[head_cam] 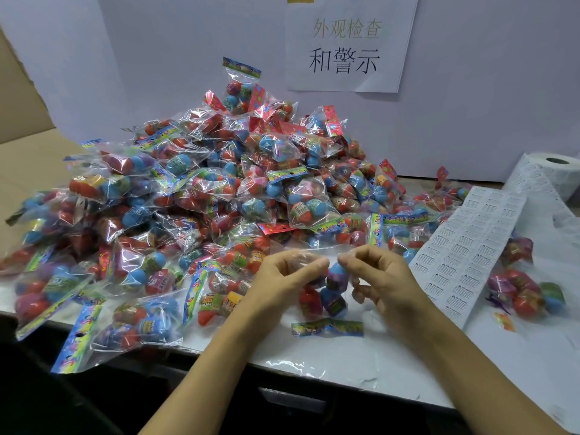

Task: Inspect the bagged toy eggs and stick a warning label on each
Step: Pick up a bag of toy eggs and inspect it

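**One bag up for inspection at the egg pile**

You hold a clear bag of toy eggs (326, 290) between both hands, just above the white table (392, 356) near its front edge. The bag hangs with its long axis vertical: the plain sealed edge is up at your fingers and the colourful header strip (327, 328) points down toward you, lying nearly flat on the table. Your left hand (287, 274) pinches the top edge on one side, your right hand (379, 271) pinches it on the other, fingers curled; the eggs dangle between and slightly below both hands. Blue, red and purple eggs show through the film, though glare and blur make their printing unreadable. Behind your hands rises the big pile of bagged eggs (204, 189). To your right lies a sheet of warning labels (470, 243), fed from a label roll (552, 174) cut off by the frame edge. More bags (527, 290) sit beyond the sheet, blurred.
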{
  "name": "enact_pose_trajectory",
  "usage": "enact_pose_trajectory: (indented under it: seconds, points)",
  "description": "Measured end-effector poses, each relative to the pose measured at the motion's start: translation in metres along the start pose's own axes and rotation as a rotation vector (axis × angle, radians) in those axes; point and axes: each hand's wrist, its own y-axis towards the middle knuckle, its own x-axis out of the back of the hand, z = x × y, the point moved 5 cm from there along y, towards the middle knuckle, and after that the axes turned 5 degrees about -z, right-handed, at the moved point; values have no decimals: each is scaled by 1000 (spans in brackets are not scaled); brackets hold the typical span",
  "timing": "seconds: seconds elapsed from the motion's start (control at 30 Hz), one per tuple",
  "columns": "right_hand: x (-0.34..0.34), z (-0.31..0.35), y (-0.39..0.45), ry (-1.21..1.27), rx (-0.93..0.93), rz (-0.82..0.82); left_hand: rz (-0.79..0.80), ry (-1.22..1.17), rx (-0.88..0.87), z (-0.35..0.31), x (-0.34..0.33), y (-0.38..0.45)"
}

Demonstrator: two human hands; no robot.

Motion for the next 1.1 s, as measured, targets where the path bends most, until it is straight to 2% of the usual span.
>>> enact_pose_trajectory:
  seconds: [0.1, 0.37, 0.53, 0.6, 0.67, 0.73, 0.83, 0.93, 1.0, 1.1]
  points:
    - [-4, -2, -1, -65, 5, 45, 45, -10, -31, -2, 0, -2]
    - [-1, 2, 1, 97, -82, 93, -12, -252, 81, -3, 0, 0]
    - [-1, 1, 0, 215, -124, 163, -58, -301, 96, -3, 2, 1]
    - [0, 0, 2, 226, -127, 139, -67, -328, 98, -3, 3, 1]
    - [3, -1, 3, 196, -128, 80, -82, -346, 89, -2, 3, 2]
    - [5, -1, 3, 58, -83, 76, -131, -324, 60, -4, 5, 3]
    - [-2, -4, -4, -157, -27, 189, -205, -334, 1, -7, 12, 5]
    - [-13, -1, -10, -190, 29, 367, -215, -386, -42, -8, 15, 6]
    - [-12, -1, -9, -202, 44, 350, -206, -393, -42, -9, 15, 5]
    - [-6, -1, -4, -145, 31, 237, -204, -419, -9, -7, 16, 5]
